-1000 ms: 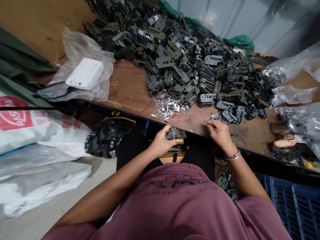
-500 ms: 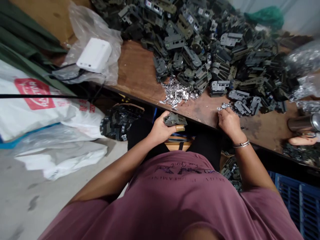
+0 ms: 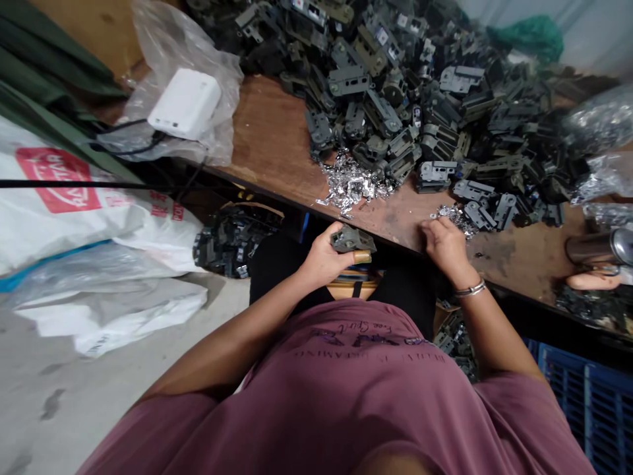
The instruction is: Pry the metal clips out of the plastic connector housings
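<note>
My left hand [image 3: 325, 258] is closed round a grey-green moulded part [image 3: 353, 240], just off the table's front edge. Its thumb wears a tan finger cover [image 3: 362, 256]. My right hand [image 3: 446, 248] rests at the table edge with its fingertips pinched together; whatever they hold, if anything, is too small to name. Right beside those fingers lies a small heap of shiny metal clips [image 3: 457, 216]. A larger heap of the same silvery pieces [image 3: 353, 179] sits on the wooden table [image 3: 264, 132], between my hands and the big pile of grey-green parts [image 3: 390, 109].
A white box [image 3: 185, 104] with dark cables lies on clear plastic at the left. White printed sacks [image 3: 64, 231] stand left of the table. A metal cylinder [image 3: 598, 248] and another person's hand [image 3: 591, 280] are at the right. A blue crate [image 3: 588, 402] stands below.
My right hand has drawn back a little to the left, away from the small clip heap. My left hand still holds the grey-green part, shifted slightly right in view.
</note>
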`<state>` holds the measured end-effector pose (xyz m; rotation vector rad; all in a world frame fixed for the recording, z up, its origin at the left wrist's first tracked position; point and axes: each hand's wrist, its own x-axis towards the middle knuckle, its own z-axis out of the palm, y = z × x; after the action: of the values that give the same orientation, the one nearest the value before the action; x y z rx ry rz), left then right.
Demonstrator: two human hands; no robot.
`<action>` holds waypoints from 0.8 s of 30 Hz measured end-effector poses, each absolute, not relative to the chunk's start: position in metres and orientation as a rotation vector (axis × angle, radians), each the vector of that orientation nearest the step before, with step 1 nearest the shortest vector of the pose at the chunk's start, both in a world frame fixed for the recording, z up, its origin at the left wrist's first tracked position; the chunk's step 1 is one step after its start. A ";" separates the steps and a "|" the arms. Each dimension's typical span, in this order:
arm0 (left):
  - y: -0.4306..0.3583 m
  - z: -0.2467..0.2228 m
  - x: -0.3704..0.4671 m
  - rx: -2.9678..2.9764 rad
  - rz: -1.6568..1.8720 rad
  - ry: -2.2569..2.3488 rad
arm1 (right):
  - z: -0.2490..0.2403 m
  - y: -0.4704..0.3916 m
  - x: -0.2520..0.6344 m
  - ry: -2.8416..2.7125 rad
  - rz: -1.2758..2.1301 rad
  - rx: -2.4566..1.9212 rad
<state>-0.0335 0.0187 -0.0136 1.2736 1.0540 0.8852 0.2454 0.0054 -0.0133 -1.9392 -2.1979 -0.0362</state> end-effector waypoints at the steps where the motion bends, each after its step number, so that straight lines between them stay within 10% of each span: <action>1: 0.019 -0.014 -0.031 1.275 0.877 1.051 | -0.013 0.005 0.239 -2.201 -0.031 -1.884; 24: 0.019 -0.005 -0.018 1.282 0.788 1.044 | 0.001 0.022 0.202 -2.151 0.462 -1.784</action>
<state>-0.0183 0.0187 -0.0050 1.2818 1.0445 0.7879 0.2024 0.0223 0.0014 -1.7835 -2.1508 0.4616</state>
